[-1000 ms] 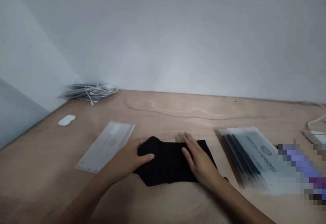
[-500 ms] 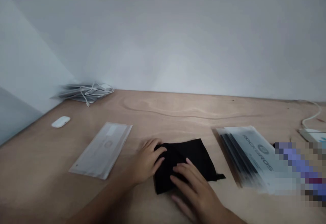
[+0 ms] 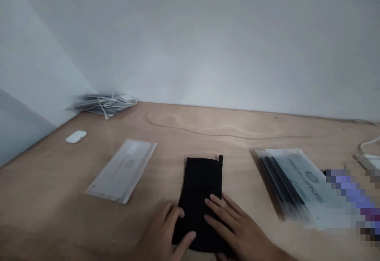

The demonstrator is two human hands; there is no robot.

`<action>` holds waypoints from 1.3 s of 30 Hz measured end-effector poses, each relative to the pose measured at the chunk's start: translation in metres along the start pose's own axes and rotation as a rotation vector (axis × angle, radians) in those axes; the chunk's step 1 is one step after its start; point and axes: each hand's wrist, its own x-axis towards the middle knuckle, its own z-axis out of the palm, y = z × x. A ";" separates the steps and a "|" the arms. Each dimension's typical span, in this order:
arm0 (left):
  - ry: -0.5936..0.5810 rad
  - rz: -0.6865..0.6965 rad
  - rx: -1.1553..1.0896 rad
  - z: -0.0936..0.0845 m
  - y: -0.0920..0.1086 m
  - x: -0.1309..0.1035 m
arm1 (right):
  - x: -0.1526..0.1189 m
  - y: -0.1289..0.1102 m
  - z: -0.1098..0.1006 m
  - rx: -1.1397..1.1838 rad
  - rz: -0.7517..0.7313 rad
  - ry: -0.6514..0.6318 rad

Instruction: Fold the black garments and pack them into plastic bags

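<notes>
A flat black fabric piece (image 3: pixel 202 185), long and narrow like a sleeve or pouch, lies on the wooden table with its short end facing me. A small tab sticks up at its far right corner. At its near left edge is my left hand (image 3: pixel 163 231), fingers bent, thumb stretched onto the fabric and apart from the fingers. My right hand (image 3: pixel 233 225) lies over the near right part, fingers extended and fairly flat on the cloth. The right thumb is mostly hidden low in the view.
Left of the fabric lies a translucent packet (image 3: pixel 121 172). A stack of printed frosted bags (image 3: pixel 299 185) with dark contents stands to the right. Farther left are a white oval case (image 3: pixel 76 136) and grey packets (image 3: pixel 89 104) under a white cable (image 3: pixel 114 102), by the wall.
The black fabric has turned from lying crosswise to lengthwise, its tab swinging from the right to the far end. My left hand has come down nearer to me; the right stays on the cloth.
</notes>
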 end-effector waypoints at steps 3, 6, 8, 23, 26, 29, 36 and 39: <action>0.056 0.285 0.081 -0.005 -0.004 0.004 | 0.003 0.001 -0.007 0.008 0.064 -0.011; 0.000 0.537 0.169 -0.015 -0.006 0.018 | 0.005 0.003 -0.018 0.047 0.086 -0.024; -0.065 0.555 0.165 -0.019 -0.008 0.029 | 0.005 0.004 -0.024 0.086 0.078 -0.051; -0.108 -0.101 -0.397 -0.035 0.006 0.071 | 0.018 0.027 -0.029 0.660 0.525 0.245; -0.082 -0.161 -0.474 -0.028 0.004 0.089 | 0.035 0.042 -0.014 0.753 0.603 0.354; -0.047 -0.247 -0.435 -0.022 0.001 0.101 | 0.046 0.056 0.003 0.768 0.652 0.398; 0.269 0.118 0.126 -0.016 0.010 0.097 | 0.050 0.053 -0.009 0.022 0.516 0.482; 0.101 0.334 0.277 -0.010 0.009 0.097 | 0.051 0.049 -0.014 -0.066 0.227 0.263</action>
